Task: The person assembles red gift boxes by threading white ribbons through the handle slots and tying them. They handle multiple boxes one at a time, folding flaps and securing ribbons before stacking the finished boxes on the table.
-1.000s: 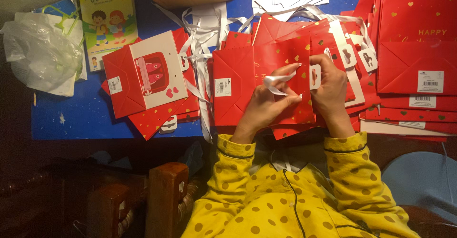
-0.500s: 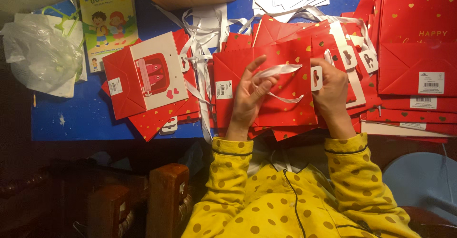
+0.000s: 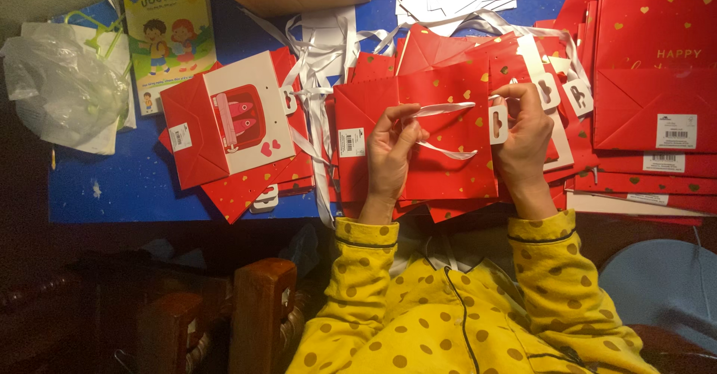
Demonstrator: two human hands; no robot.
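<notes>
- Bag (image 3: 448, 131): red paper with a slight sheen, small gold foil hearts.
- Ribbon (image 3: 444, 109): white, satiny, smooth.
- Tag (image 3: 498, 124): white card, matt.
- Table (image 3: 112, 187): blue, painted, scuffed.
- Plastic bag (image 3: 67, 90): thin, clear, crinkled.
- Booklet (image 3: 170, 38): glossy printed paper.
- Sleeves (image 3: 358, 299): yellow dotted cloth, soft.
- Chair (image 3: 254, 314): varnished wood.
</notes>
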